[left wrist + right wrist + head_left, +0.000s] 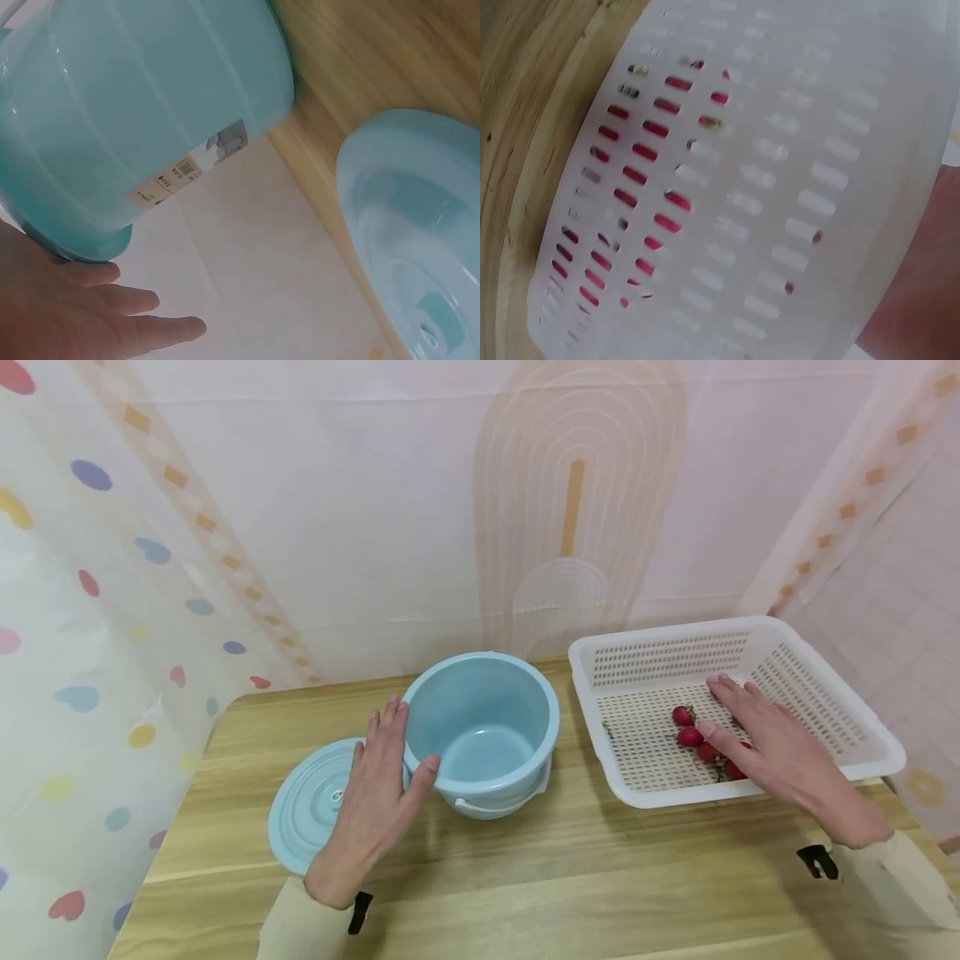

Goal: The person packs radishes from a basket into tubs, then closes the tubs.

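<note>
A light blue bucket [487,760] stands upright on the table with its inside bare. My left hand [378,793] rests against the left side of its rim, fingers straight, thumb towards the near rim. In the left wrist view, the fingertips [180,328] extend just past the rim. The round blue lid [300,810] lies under and left of that hand. My right hand [772,743] reaches with extended fingers into a white slotted basket [622,664]. Several small crimson radishes [690,737] with green tops lie near its thumb; the hand hides some.
The bucket's white handle [517,802] hangs down at its front. A wooden table [525,893] carries everything, its back edge close to a patterned curtain [390,527]. The basket stands right of the bucket, near the table's right edge. A sticker [187,165] is on the bucket's side.
</note>
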The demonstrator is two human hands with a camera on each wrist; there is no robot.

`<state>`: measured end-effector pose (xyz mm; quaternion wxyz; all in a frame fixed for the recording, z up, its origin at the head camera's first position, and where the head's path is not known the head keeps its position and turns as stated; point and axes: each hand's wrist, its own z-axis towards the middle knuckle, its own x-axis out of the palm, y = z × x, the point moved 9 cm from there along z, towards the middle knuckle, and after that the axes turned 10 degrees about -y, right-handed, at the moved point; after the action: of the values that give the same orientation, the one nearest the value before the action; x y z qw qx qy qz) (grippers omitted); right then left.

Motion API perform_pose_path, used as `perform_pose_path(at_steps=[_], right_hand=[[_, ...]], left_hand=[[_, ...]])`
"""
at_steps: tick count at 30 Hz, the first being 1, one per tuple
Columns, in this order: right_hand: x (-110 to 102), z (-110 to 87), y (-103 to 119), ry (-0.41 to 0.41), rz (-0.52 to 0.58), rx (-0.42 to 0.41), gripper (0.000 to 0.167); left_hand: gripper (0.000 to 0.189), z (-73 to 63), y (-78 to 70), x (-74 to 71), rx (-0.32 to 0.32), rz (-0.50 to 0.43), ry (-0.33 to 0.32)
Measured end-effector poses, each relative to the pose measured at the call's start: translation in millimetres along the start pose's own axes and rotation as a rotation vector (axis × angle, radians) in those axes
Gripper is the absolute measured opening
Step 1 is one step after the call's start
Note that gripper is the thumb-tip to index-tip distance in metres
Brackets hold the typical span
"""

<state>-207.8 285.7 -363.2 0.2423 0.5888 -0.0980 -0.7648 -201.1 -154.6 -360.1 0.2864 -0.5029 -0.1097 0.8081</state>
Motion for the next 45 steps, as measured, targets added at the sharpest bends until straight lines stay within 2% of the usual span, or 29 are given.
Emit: perform_pose_path(at_steps=[7, 13, 21, 26, 35, 45], right_hand=[[1.0, 11.2, -5.1, 0.026, 0.08, -0.018, 0.072], [5.1, 16.6, -12.5, 0.078, 0.071, 0.012, 0.069], [12.3, 19.3, -23.9, 0.159, 0.12, 0.016, 0.06], [15.4, 21.7, -31.9, 0.197, 0.087, 0.024, 0.057], [20.0, 24.9, -39.6, 0.239, 0.043, -0.035, 0.041], [30.2, 24.6, -44.0, 0.351, 0.055, -0.091, 0.029]], left_hand=[[0.075, 0.4, 0.7, -2.6, 0.015, 0.032, -0.014], [0.075, 0.3, 1.2, -2.5, 0.013, 0.035, -0.013], [0.074, -0.3, 2.0, -1.7, 0.01, 0.036, -0.013], [0.074, -0.2, 1.4, -2.1, 0.012, 0.035, -0.015], [0.074, -0.6, 0.6, -1.4, 0.018, 0.028, -0.015], [0.073, 0.1, -1.6, -0.8, 0.038, 0.007, -0.035]])
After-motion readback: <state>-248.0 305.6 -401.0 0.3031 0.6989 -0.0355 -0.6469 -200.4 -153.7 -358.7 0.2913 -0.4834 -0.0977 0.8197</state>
